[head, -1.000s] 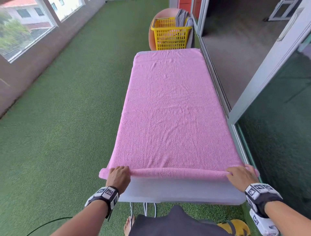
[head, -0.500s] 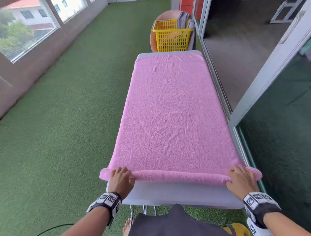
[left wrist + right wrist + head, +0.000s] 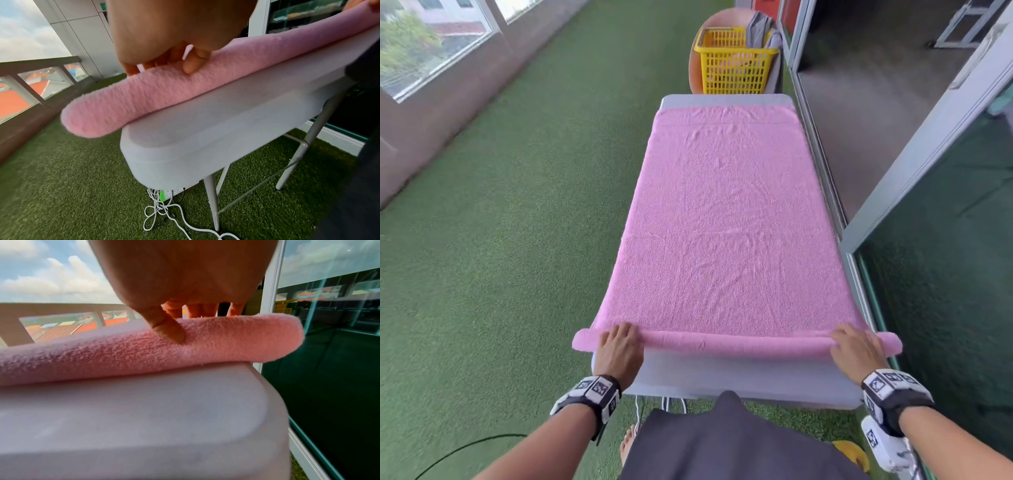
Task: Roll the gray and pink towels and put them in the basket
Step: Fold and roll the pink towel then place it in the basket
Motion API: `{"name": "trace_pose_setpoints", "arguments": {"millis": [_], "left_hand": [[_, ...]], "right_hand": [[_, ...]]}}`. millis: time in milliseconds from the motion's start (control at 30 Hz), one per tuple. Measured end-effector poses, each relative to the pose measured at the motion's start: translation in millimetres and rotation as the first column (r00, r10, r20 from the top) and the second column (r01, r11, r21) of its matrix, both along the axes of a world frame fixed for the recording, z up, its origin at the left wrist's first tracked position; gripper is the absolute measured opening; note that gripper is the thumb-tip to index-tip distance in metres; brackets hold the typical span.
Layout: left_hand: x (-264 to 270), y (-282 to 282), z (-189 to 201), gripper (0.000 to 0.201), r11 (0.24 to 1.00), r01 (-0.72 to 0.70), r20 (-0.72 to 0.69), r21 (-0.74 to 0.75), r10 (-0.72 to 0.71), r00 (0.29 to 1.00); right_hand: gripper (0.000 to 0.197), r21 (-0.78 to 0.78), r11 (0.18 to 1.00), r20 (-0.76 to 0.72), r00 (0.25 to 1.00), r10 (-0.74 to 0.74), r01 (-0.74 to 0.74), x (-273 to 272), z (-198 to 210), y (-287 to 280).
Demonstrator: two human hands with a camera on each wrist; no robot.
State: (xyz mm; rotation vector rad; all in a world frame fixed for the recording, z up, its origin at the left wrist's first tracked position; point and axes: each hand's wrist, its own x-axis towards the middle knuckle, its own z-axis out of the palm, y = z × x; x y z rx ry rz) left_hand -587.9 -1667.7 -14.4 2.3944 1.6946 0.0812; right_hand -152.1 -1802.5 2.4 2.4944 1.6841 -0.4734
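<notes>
A pink towel [image 3: 726, 222] lies flat along the white folding table [image 3: 722, 380], and its near edge is wound into a thin roll [image 3: 736, 344] across the table's width. My left hand [image 3: 618, 346] grips the roll near its left end, thumb on the near side [image 3: 193, 65]. My right hand [image 3: 854, 346] grips it near the right end, thumb pressed into the towel [image 3: 170, 331]. Both roll ends overhang the table sides. A yellow basket [image 3: 734, 65] stands beyond the far end, with a gray towel [image 3: 758, 27] draped at its back right.
Green artificial turf [image 3: 517, 240] covers the floor to the left. A sliding glass door frame [image 3: 928, 144] runs close along the table's right side. White cables [image 3: 164, 209] hang under the near end, and a dark cable [image 3: 465, 448] lies on the turf.
The roll has grown thicker and moved a little forward along the table under both hands. The towel's far edge has pulled back, baring a strip of table at the far end.
</notes>
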Motion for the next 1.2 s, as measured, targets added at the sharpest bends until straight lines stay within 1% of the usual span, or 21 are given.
{"name": "trace_pose_setpoints", "arguments": {"millis": [67, 133, 200, 233, 267, 333, 367, 400, 467, 500, 600, 667, 733, 833, 867, 900, 1000, 1033, 1067, 1133, 1200], "left_hand": [[2, -3, -8, 0.044, 1.000, -0.011, -0.005, 0.006, 0.011, 1.000], [-1, -14, -17, 0.053, 0.998, 0.053, -0.053, -0.024, -0.054, 0.997], [-4, -22, -19, 0.059, 0.995, 0.078, -0.047, -0.070, -0.081, 0.996], [-5, -24, -20, 0.056, 0.994, 0.080, -0.043, -0.079, -0.084, 0.996], [-4, -23, -15, 0.046, 0.993, 0.086, -0.050, -0.076, -0.090, 0.995], [-1, -18, -5, 0.020, 0.995, 0.097, -0.038, -0.038, -0.099, 0.994], [1, -13, -3, 0.012, 0.996, 0.094, -0.036, 0.000, -0.094, 0.995], [2, -10, -2, 0.021, 0.998, 0.065, -0.051, 0.028, -0.063, 0.997], [7, -9, -3, 0.045, 0.999, 0.018, -0.054, 0.027, -0.016, 0.998], [7, -11, -8, 0.049, 0.999, 0.026, -0.036, 0.024, -0.025, 0.999], [4, -27, -10, 0.057, 0.992, 0.118, -0.019, -0.047, -0.119, 0.993], [4, -30, -6, 0.065, 0.988, 0.107, -0.013, -0.110, -0.110, 0.994], [8, -28, -3, 0.051, 0.987, 0.069, -0.056, -0.146, -0.078, 0.995], [18, -16, 9, 0.007, 0.994, 0.050, -0.026, -0.101, -0.053, 0.998], [21, -12, 12, 0.022, 0.992, 0.023, -0.029, -0.122, -0.027, 0.999], [22, -8, 11, 0.036, 0.992, 0.024, -0.038, -0.124, -0.029, 0.999], [18, -2, 6, 0.063, 0.993, -0.009, -0.023, -0.120, 0.006, 1.000], [15, -3, 3, 0.061, 0.993, 0.024, 0.012, -0.117, -0.022, 1.000], [12, -6, 2, 0.056, 0.989, 0.081, 0.030, -0.120, -0.078, 0.996], [3, -13, -4, 0.061, 0.975, 0.185, 0.033, -0.125, -0.183, 0.983], [0, -11, -4, 0.063, 0.970, 0.183, 0.029, -0.158, -0.181, 0.983]], "right_hand": [[0.042, 0.124, 0.992, -0.059, 0.998, 0.007, 0.000, 0, -7, 0], [0.049, 0.092, 0.995, -0.117, 0.992, 0.048, -0.037, -6, -14, -13], [0.053, 0.041, 0.997, -0.103, 0.993, 0.062, -0.058, -12, -22, -31], [0.047, 0.047, 0.998, -0.093, 0.995, 0.037, -0.033, -14, -25, -37], [0.038, 0.064, 0.998, -0.066, 0.998, 0.017, -0.012, -15, -23, -40], [0.025, -0.002, 1.000, 0.002, 1.000, -0.007, 0.007, -16, -14, -33], [0.022, -0.023, 1.000, 0.035, 0.999, 0.005, -0.004, -15, -9, -27], [0.024, -0.005, 1.000, 0.047, 0.999, 0.022, -0.022, -13, -5, -21], [0.036, 0.105, 0.994, 0.016, 1.000, 0.008, -0.010, -9, -1, -17], [0.042, 0.120, 0.993, -0.016, 1.000, 0.015, -0.013, -8, -2, -18], [0.060, -0.023, 0.997, -0.111, 0.991, 0.072, -0.075, -9, -7, -32], [0.060, -0.051, 0.997, -0.088, 0.994, 0.057, -0.062, -7, -7, -38], [0.048, -0.104, 0.992, -0.043, 0.997, 0.065, -0.069, -2, -2, -33], [0.019, -0.170, 0.974, -0.022, 0.988, 0.150, -0.152, 5, 14, -7], [0.017, -0.193, 0.970, -0.039, 0.989, 0.142, -0.147, 6, 18, 1], [0.021, -0.170, 0.977, -0.050, 0.991, 0.124, -0.131, 7, 21, 9], [0.040, 0.059, 0.996, -0.014, 0.997, 0.074, -0.073, 7, 15, 15], [0.045, 0.076, 0.995, -0.030, 0.997, 0.068, -0.066, 3, 11, 10], [0.051, 0.043, 0.997, -0.053, 0.996, 0.070, -0.067, -3, 8, 2], [0.067, -0.068, 0.997, -0.072, 0.997, 0.033, -0.038, -15, -1, -15], [0.075, -0.084, 0.996, -0.069, 0.997, -0.040, 0.034, -23, -5, -20]]}}
